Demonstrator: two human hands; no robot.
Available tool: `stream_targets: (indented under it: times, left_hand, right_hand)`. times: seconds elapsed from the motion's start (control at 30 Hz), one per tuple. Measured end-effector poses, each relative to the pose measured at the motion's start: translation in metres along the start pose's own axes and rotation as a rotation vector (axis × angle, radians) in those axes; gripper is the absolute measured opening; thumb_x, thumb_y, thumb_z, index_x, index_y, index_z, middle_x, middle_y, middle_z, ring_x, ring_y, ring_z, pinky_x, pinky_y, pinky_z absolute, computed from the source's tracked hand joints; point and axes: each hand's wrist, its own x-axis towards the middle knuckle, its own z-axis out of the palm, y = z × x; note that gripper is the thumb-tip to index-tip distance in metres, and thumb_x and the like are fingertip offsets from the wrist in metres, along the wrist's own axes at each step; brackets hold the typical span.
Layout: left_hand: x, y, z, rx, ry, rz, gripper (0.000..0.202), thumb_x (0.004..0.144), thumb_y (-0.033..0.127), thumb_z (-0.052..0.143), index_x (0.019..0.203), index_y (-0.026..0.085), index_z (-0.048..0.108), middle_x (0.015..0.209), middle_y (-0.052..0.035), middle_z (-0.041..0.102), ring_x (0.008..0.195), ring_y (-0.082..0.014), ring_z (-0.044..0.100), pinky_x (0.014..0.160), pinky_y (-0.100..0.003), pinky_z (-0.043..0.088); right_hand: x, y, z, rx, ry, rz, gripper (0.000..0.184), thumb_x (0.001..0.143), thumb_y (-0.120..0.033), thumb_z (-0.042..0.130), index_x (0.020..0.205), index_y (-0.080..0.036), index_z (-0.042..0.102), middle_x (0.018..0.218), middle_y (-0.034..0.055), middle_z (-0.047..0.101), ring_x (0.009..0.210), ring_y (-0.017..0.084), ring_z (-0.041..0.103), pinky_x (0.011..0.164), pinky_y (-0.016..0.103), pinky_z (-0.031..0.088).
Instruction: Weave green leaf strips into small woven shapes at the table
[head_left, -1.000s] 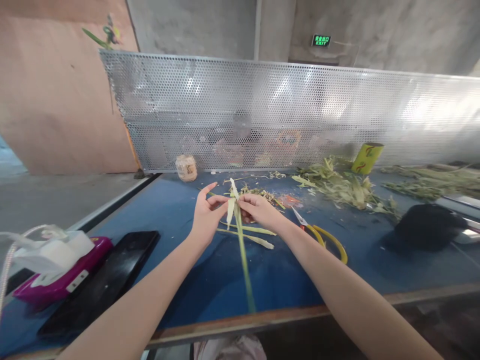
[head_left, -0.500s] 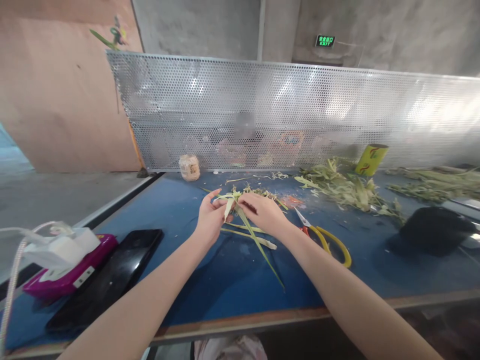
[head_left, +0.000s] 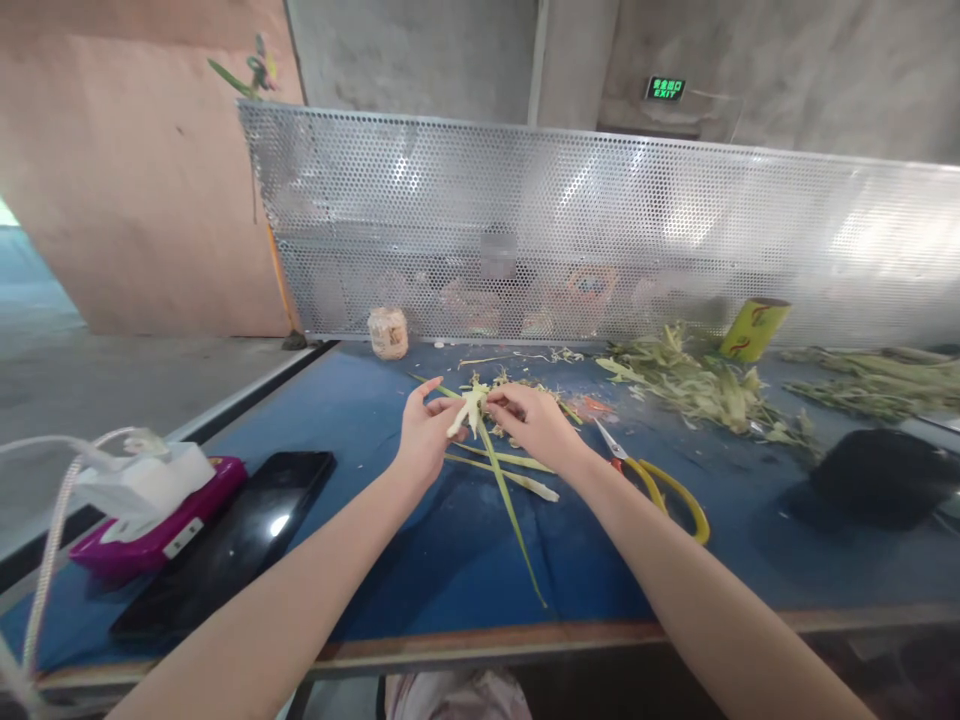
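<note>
Both my hands meet over the middle of a blue table [head_left: 420, 580]. My left hand [head_left: 422, 437] pinches the pale folded end of a long green leaf strip [head_left: 510, 510]. My right hand [head_left: 534, 425] pinches the same folded part from the other side. The strip's free end trails toward me across the table. Two more leaf strips [head_left: 517, 470] lie flat just under my hands. Yellow-handled scissors [head_left: 660, 485] rest on the table right of my right wrist.
A black phone [head_left: 232, 545] and a magenta box [head_left: 150, 535] with a white charger lie at the left. A black cloth [head_left: 877, 480] sits at the right. Leaf scraps [head_left: 697, 385], a yellow can [head_left: 754, 330] and a small jar [head_left: 388, 332] stand by the perforated metal screen [head_left: 600, 240].
The strip was held upright a second ago; now it is lowered and tilted, its tail swung to the right. My hands have stayed close together on its folded end.
</note>
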Motion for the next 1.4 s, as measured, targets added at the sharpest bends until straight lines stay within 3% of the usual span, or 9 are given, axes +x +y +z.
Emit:
stream_targets:
  times: [0.17,0.4,0.67,0.83,0.93,1.03,1.17,1.4]
  left_hand:
    - [-0.001,0.002,0.001,0.034,0.006,0.030,0.065,0.049,0.013,0.068,0.106,0.014,0.038,0.054,0.0082,0.054,0.033,-0.0053,0.043,0.035,-0.018,0.035]
    - [0.000,-0.001,0.000,0.075,-0.015,0.048,0.057,0.054,0.014,0.065,0.105,0.015,0.038,0.054,0.0086,0.053,0.034,-0.0058,0.044,0.035,-0.018,0.036]
    - [0.001,-0.002,0.001,0.089,0.040,0.018,0.059,0.051,0.011,0.067,0.103,0.015,0.039,0.055,0.0074,0.054,0.035,-0.0052,0.045,0.036,-0.017,0.034]
    - [0.002,-0.001,-0.001,0.071,0.077,-0.005,0.058,0.052,0.011,0.066,0.104,0.014,0.039,0.053,0.0072,0.053,0.038,-0.0061,0.047,0.039,-0.018,0.037]
    - [0.003,0.001,-0.003,0.046,0.091,-0.021,0.059,0.054,0.010,0.065,0.105,0.012,0.037,0.053,0.0066,0.054,0.039,-0.0067,0.047,0.041,-0.019,0.039]
    - [0.004,0.002,-0.003,0.023,0.097,-0.031,0.059,0.054,0.010,0.065,0.106,0.011,0.036,0.054,0.0045,0.056,0.039,-0.0070,0.047,0.041,-0.020,0.039]
    - [0.005,0.000,-0.002,-0.001,0.097,-0.024,0.057,0.054,0.006,0.062,0.105,0.012,0.037,0.051,0.0065,0.053,0.036,-0.0062,0.044,0.037,-0.018,0.035]
    - [0.006,0.000,-0.002,-0.022,0.104,-0.009,0.052,0.054,0.003,0.058,0.100,0.014,0.038,0.050,0.0079,0.051,0.034,-0.0046,0.041,0.035,-0.018,0.033]
  right_hand:
    - [0.000,0.006,0.005,0.093,-0.054,0.137,0.025,0.074,-0.043,0.052,0.075,-0.018,0.056,0.070,0.0005,0.060,0.056,0.010,0.049,0.053,0.022,0.037]
    - [-0.001,0.001,0.003,0.056,-0.069,0.095,0.009,0.072,-0.022,0.049,0.068,-0.017,0.055,0.062,-0.0019,0.056,0.052,0.008,0.044,0.052,0.019,0.035]
    - [-0.005,-0.010,-0.004,-0.348,-0.055,0.005,0.011,0.078,-0.024,0.047,0.070,-0.019,0.053,0.070,-0.0007,0.058,0.059,0.010,0.047,0.051,0.020,0.027]
    - [-0.004,-0.010,-0.007,-0.469,-0.071,-0.127,0.018,0.085,-0.029,0.040,0.079,-0.019,0.054,0.082,0.0022,0.061,0.068,0.012,0.052,0.054,0.021,0.029]
    - [-0.005,-0.009,-0.009,-0.428,-0.094,-0.149,0.016,0.085,-0.026,0.040,0.081,-0.020,0.054,0.083,0.0013,0.061,0.068,0.012,0.052,0.055,0.021,0.030]
    - [-0.004,-0.008,-0.009,-0.315,-0.103,-0.073,0.011,0.082,-0.028,0.047,0.083,-0.021,0.055,0.082,-0.0002,0.060,0.063,0.010,0.050,0.054,0.021,0.031]
    - [-0.002,-0.005,-0.007,-0.182,-0.114,0.020,0.025,0.075,-0.039,0.056,0.092,-0.021,0.056,0.081,0.0004,0.060,0.061,0.010,0.048,0.054,0.021,0.033]
    - [-0.003,-0.008,-0.005,-0.187,-0.136,0.088,0.009,0.075,-0.027,0.053,0.071,-0.021,0.058,0.071,-0.0018,0.060,0.058,0.009,0.047,0.053,0.021,0.032]
